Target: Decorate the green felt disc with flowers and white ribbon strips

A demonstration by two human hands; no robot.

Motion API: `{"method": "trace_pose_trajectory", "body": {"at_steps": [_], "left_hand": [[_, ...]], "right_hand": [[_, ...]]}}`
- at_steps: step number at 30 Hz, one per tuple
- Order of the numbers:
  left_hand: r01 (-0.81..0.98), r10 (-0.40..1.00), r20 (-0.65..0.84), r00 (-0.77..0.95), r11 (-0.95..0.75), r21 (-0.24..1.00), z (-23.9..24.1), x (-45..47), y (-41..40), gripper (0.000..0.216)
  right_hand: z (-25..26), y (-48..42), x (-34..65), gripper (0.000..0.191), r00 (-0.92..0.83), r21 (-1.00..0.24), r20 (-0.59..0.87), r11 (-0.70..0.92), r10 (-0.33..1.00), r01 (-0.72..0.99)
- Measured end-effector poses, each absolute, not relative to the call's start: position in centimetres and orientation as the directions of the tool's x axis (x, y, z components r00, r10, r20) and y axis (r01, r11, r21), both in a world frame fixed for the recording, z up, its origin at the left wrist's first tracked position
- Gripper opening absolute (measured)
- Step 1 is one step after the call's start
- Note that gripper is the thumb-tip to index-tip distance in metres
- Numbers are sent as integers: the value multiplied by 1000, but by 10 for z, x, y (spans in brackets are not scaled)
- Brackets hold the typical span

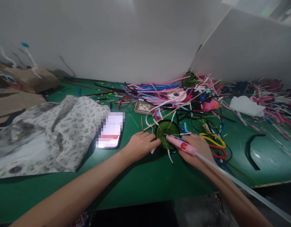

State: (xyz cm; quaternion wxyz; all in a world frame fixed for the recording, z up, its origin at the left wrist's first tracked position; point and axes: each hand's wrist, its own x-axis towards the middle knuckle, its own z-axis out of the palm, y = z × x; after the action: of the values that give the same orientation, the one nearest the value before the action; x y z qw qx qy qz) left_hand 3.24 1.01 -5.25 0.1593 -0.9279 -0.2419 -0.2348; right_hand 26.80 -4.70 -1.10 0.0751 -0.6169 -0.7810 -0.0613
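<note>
The left hand (140, 145) is curled, its fingertips closed on the left rim of a round dark green disc of coiled strip (166, 130) that lies flat on the green tabletop (145, 179) between the two hands. The right hand (198, 150) is clamped around a pink pen-shaped tool (180, 144), whose tip rests on the disc's near side. A clear plastic tube (242, 186) runs from the tool's back end along the right forearm. Just left of the left hand lies a lit smartphone (110, 130), with a crumpled floral grey cloth (50, 132) beyond it. Past both hands sprawls a tangled heap of coloured plastic strips (173, 91).
</note>
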Motion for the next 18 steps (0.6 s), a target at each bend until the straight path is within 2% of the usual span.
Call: {"method": "trace_pose_trajectory", "body": {"at_steps": [18], "left_hand": [[530,369,530,764,-827,-188,-52,32,10,11]], "right_hand": [[-12,-44,272,12,-201,3,164,203,966,979]]}}
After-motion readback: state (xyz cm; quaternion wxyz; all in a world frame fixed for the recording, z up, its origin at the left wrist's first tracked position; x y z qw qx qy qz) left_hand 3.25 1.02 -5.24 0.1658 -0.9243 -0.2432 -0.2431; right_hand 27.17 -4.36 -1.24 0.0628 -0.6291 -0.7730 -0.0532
